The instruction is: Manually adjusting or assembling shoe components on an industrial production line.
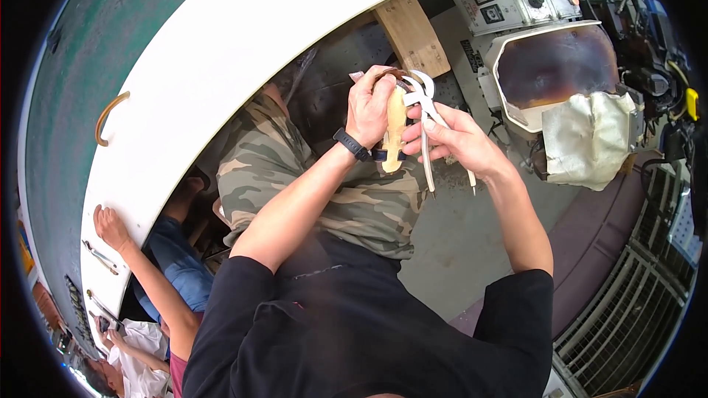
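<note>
My left hand (369, 107), with a dark watch on its wrist, is closed around what looks like a shoe part. Its long tan underside (395, 121) faces up, and brown leather shows at the far end. Most of this piece's other side is hidden by my fingers. In my right hand (461, 140) is a pair of pincers (425, 103) with curved metal jaws and pale handles. The jaws are beside the far end of the shoe part; I cannot tell whether they touch it. Both hands are above my camouflage-clad lap.
A long white table (192, 51) curves along the left and far side, with a wooden board (413, 33) at its right end. At the right stand a control box (516, 0) and a stained machine hood (553, 66). A co-worker's hand (110, 228) rests on the table, near small tools.
</note>
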